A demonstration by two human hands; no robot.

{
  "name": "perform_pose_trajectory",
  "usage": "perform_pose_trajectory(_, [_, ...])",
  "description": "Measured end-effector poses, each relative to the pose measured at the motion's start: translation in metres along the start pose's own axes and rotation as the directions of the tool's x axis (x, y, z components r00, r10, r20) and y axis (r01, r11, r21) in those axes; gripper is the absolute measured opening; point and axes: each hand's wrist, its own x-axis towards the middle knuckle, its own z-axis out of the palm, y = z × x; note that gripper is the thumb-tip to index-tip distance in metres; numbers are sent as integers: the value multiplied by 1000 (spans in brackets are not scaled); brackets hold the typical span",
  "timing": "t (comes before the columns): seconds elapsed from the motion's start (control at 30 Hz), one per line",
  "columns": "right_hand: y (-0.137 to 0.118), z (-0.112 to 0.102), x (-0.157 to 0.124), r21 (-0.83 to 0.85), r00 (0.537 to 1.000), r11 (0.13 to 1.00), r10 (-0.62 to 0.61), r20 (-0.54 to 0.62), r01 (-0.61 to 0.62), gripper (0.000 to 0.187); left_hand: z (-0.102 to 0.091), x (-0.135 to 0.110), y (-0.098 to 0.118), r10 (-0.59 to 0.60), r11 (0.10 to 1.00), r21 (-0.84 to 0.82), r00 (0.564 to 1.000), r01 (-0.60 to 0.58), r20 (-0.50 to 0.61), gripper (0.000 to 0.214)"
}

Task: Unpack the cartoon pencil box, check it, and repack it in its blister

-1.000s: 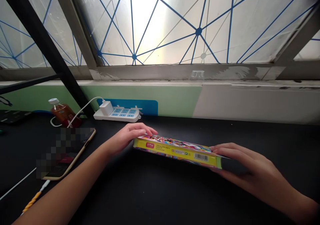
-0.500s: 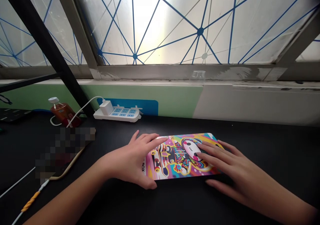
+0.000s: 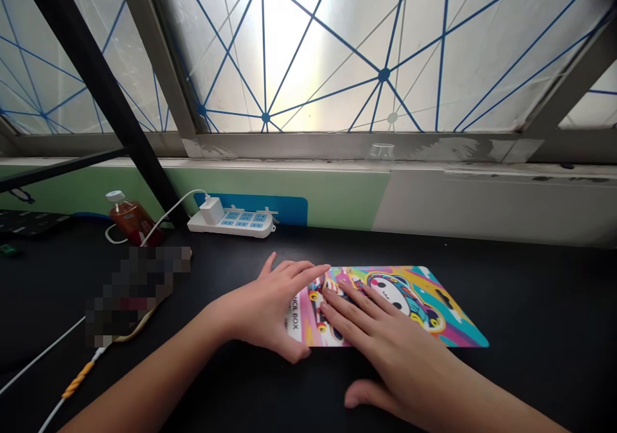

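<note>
A flat colourful pencil box with a cartoon panda on its lid lies on the black table. My left hand rests at the box's left end, fingers spread, thumb along the near edge. My right hand lies flat on the lid's left part, fingers stretched out side by side toward the left hand, thumb off the near edge on the table. Neither hand grips the box.
A phone lies at the left with a white cable. A white power strip with a charger and a drink bottle stand by the wall under the window sill. A black post slants up at the left.
The box, held on its edge a second ago, now lies flat with its lid up. My right hand slid left across the lid toward the left hand.
</note>
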Motion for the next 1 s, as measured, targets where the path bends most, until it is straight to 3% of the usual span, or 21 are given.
perform_pose_trajectory(0.27, [56,-5,-86,-139,966,988,33,-258,-71,85,-3,-2,3,-44,998,46,998,43,33,119])
perform_pose_trajectory(0.37, [67,-11,-101,-162,949,983,26,-314,-80,72,-6,-3,8,-53,995,82,997,49,52,111])
perform_pose_trajectory(0.5, [51,-19,-74,-109,956,991,46,-289,-80,59,1,-1,20,-90,989,127,993,80,71,117])
perform_pose_trajectory(0.63, [21,-11,-25,-29,987,999,18,-158,-23,82,21,7,36,-173,977,117,984,176,-36,115])
perform_pose_trajectory(0.73, [10,1,-2,85,998,996,5,-59,0,97,33,11,43,-174,976,127,984,177,-38,118])
perform_pose_trajectory(0.83, [11,8,-4,139,998,990,18,-60,-10,99,35,14,44,-199,969,145,980,200,-26,116])
perform_pose_trajectory(1.0, [34,9,-48,14,975,998,65,-214,-63,75,30,15,45,-238,958,164,971,235,-1,110])
